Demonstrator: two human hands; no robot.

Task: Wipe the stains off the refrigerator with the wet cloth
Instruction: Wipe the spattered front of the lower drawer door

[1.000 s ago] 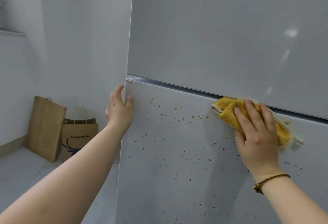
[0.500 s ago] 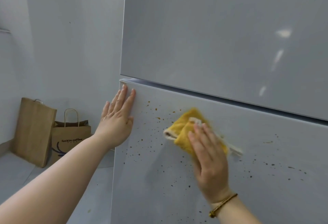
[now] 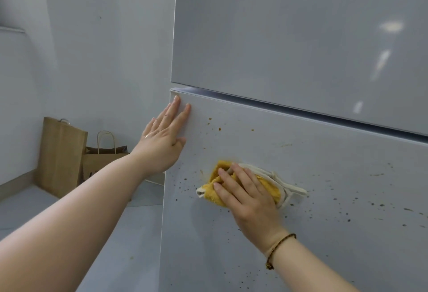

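Observation:
A pale grey refrigerator (image 3: 289, 37) fills the right of the view, with an upper and a lower door. Small brown stains (image 3: 379, 206) speckle the lower door, mostly at its right and lower left. My right hand (image 3: 247, 196) presses a folded yellow cloth (image 3: 271, 187) with a white edge flat against the lower door, fingers straight over it. My left hand (image 3: 164, 141) lies flat on the lower door's upper left corner, fingers straight.
Two brown paper bags (image 3: 62, 152) stand on the floor against the wall to the left of the refrigerator. A dark gap (image 3: 301, 111) separates the two doors. Pale floor (image 3: 115, 233) lies below at the left.
My right hand has swept the cloth from the top right of the lower door leftward and downward. My left hand has flattened onto the door's corner. Fewer stains show near the top.

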